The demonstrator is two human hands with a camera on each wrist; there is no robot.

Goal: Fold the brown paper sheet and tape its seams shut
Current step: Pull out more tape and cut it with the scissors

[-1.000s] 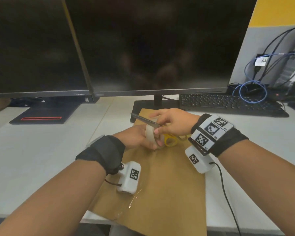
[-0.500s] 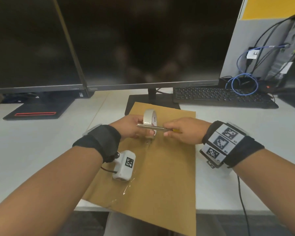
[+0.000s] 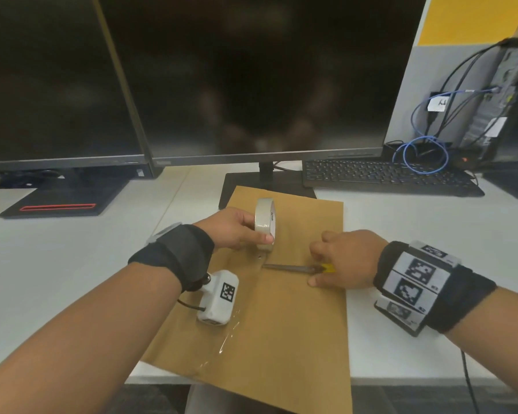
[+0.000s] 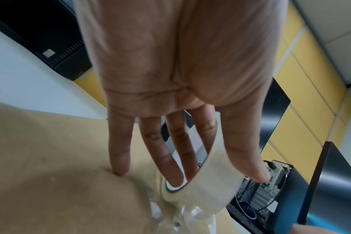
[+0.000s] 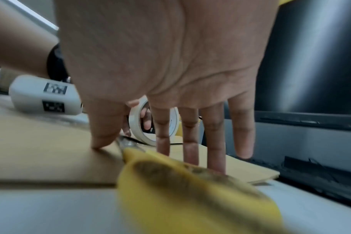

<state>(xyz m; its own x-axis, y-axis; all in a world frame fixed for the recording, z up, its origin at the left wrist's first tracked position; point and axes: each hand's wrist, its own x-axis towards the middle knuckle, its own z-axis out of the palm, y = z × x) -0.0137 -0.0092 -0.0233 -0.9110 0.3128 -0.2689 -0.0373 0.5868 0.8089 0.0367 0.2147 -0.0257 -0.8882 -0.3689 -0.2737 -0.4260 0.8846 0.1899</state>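
Brown paper sheet [image 3: 284, 318] flat on desk [image 3: 72, 264], long axis running away from body. Left hand [image 3: 231, 228] pinching tape roll [image 3: 265, 224] upright. Right hand [image 3: 344, 258] on yellow-handled scissors [image 3: 293, 268], blades pointing left; grip possibly loose, fingers extended.

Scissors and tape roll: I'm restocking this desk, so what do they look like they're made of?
The scissors show dull grey blades, apparently metal, and glossy yellow handles, probably plastic. The tape roll looks like clear, shiny plastic film wound on a whitish core; whether that core is card or plastic is unclear.
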